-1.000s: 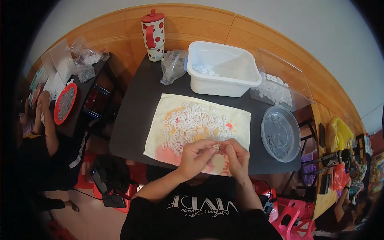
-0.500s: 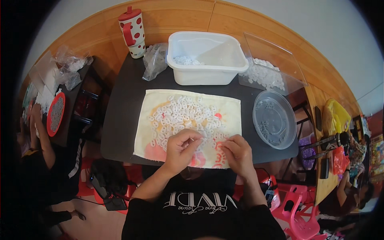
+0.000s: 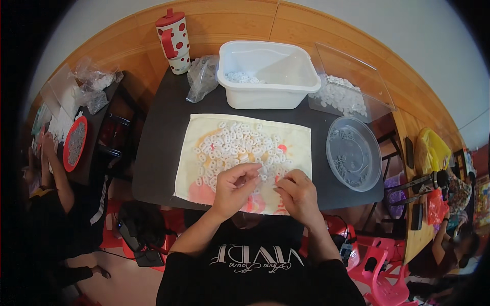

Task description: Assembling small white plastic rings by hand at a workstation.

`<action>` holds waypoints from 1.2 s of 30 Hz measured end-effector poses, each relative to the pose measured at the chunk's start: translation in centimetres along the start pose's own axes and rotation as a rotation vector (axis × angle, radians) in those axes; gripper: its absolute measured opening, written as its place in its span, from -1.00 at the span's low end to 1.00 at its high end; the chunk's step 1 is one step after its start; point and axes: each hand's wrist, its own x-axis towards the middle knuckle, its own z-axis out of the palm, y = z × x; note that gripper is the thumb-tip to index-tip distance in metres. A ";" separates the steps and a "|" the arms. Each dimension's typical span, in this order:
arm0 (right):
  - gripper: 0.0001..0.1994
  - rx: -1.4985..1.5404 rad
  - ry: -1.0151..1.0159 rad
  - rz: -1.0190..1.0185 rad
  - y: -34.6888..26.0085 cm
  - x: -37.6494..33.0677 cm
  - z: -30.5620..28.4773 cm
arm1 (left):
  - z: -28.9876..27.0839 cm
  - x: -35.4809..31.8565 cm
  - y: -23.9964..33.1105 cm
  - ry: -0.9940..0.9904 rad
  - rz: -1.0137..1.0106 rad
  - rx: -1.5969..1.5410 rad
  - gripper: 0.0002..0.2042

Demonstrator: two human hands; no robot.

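Observation:
Many small white plastic pieces with two holes (image 3: pixel 237 144) lie spread over a cream printed cloth (image 3: pixel 301 136) on the dark table. My left hand (image 3: pixel 236 189) is over the cloth's near part, thumb and forefinger pinched on one small white plastic piece, partly hidden by the fingertips. Close by on the right, my right hand (image 3: pixel 300 195) has its thumb and fingers pressed together. Whatever is between them is too small to make out. To the right stands a round clear tub (image 3: pixel 364 159) with small grey pieces in it.
At the back stand a white basin (image 3: pixel 268 97) with white pieces inside, a clear bin of white pieces (image 3: pixel 341 96), a plastic bag (image 3: pixel 202 76) and a red-lidded tumbler (image 3: pixel 174 43). Another person's hands work at a left table beside a red tray (image 3: pixel 68 151). Pink chairs (image 3: pixel 388 283) stand right.
My right hand has moved slightly left, nearer my left hand. The left hand keeps its pinch on the white piece. The whole view has shifted a little.

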 end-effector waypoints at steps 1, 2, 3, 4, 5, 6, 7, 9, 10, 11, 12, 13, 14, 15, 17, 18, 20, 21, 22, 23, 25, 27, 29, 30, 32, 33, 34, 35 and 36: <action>-0.83 0.031 -0.001 0.016 0.1 -0.1 0.0 | 0.0 0.0 -0.1 0.001 -0.001 -0.001 -0.71; -0.83 0.031 -0.003 0.016 0.2 -0.1 -0.1 | -0.1 0.1 -0.3 -0.017 0.005 0.001 -0.70; -0.83 0.045 -0.007 0.014 0.3 -0.1 -0.3 | -0.1 0.1 -0.4 -0.037 0.010 0.002 -0.68; -0.83 0.059 -0.011 0.012 0.4 -0.1 -0.3 | -0.1 0.1 -0.4 -0.037 0.008 0.001 -0.68; -0.83 0.058 -0.012 0.013 0.4 -0.1 -0.3 | -0.1 0.1 -0.4 -0.036 0.003 0.004 -0.69; -0.83 0.053 0.003 0.019 0.4 -0.1 -0.2 | -0.1 0.1 -0.3 -0.034 -0.002 0.008 -0.69; -0.83 0.048 0.018 0.026 0.4 0.0 -0.2 | -0.2 0.1 -0.4 -0.034 -0.002 0.009 -0.69; -0.83 0.042 0.030 0.025 0.2 0.0 -0.2 | -0.3 0.0 -0.5 -0.036 -0.017 0.004 -0.69; -0.84 0.035 0.041 0.023 0.1 0.1 -0.2 | -0.3 0.0 -0.5 -0.036 -0.017 0.005 -0.69; -0.84 0.036 0.042 0.022 -0.2 0.2 -0.3 | -0.3 0.0 -0.5 -0.042 -0.011 0.002 -0.69; -0.83 -0.003 0.020 0.027 -0.6 0.3 -0.4 | -0.3 -0.1 -0.6 -0.049 -0.006 -0.004 -0.70; -0.81 -0.042 -0.003 0.032 -0.9 0.4 -0.4 | -0.3 -0.1 -0.6 -0.050 -0.006 -0.004 -0.70; -0.81 -0.042 -0.003 0.032 -1.3 0.6 -0.2 | -0.3 -0.1 -0.6 -0.044 -0.010 -0.011 -0.70; -0.80 -0.074 -0.005 0.012 -1.6 0.8 0.1 | -0.2 -0.1 -0.6 -0.040 -0.014 -0.016 -0.70; -0.79 -0.106 -0.005 -0.009 -1.7 0.9 0.3 | -0.1 -0.1 -0.4 -0.045 -0.018 -0.020 -0.70; -0.79 -0.137 -0.026 -0.008 -1.5 0.9 0.6 | -0.1 -0.2 -0.4 -0.047 -0.022 -0.022 -0.70; -0.79 -0.167 -0.045 -0.011 -1.3 1.0 0.8 | 0.0 -0.2 -0.3 -0.046 -0.018 -0.006 -0.70; -0.81 -0.129 -0.031 -0.002 -1.2 0.8 0.7 | -0.1 -0.2 -0.4 -0.047 -0.019 0.007 -0.70; -0.82 -0.091 -0.017 0.008 -1.1 0.7 0.7 | -0.1 -0.2 -0.3 -0.045 -0.018 0.007 -0.70; -0.82 -0.090 -0.018 0.006 -1.0 0.6 0.7 | -0.1 -0.2 -0.3 -0.048 -0.016 -0.002 -0.70; -0.86 -0.062 0.025 0.005 -0.6 0.4 0.4 | -0.1 -0.2 -0.3 -0.051 -0.012 -0.014 -0.70; -0.86 -0.085 0.002 0.009 0.1 0.0 -0.1 | -0.1 -0.1 -0.3 -0.066 -0.004 -0.006 -0.70; -0.85 -0.107 -0.021 0.015 0.2 -0.4 -0.3 | 0.0 -0.2 -0.2 -0.074 -0.015 0.001 -0.69; -0.85 0.150 0.016 0.141 0.1 -0.6 -0.4 | 0.0 -0.2 -0.2 -0.084 -0.027 0.006 -0.68; -0.85 0.406 0.055 0.268 0.0 -0.6 -0.4 | 0.0 -0.3 -0.1 -0.117 -0.047 0.011 -0.67; -0.88 0.681 0.132 0.361 -0.1 -0.4 -0.2 | 0.1 -0.3 0.1 -0.149 -0.068 0.017 -0.67; -0.90 0.957 0.211 0.452 -0.3 -0.2 0.0 | 0.3 -0.4 0.4 -0.154 -0.070 0.016 -0.67; -0.91 0.979 0.224 0.437 -0.7 0.1 0.1 | 0.7 -0.6 0.9 -0.167 -0.070 0.033 -0.65; -0.91 0.979 0.226 0.435 -0.8 0.3 0.3 | 0.9 -0.6 1.2 -0.178 -0.066 0.051 -0.64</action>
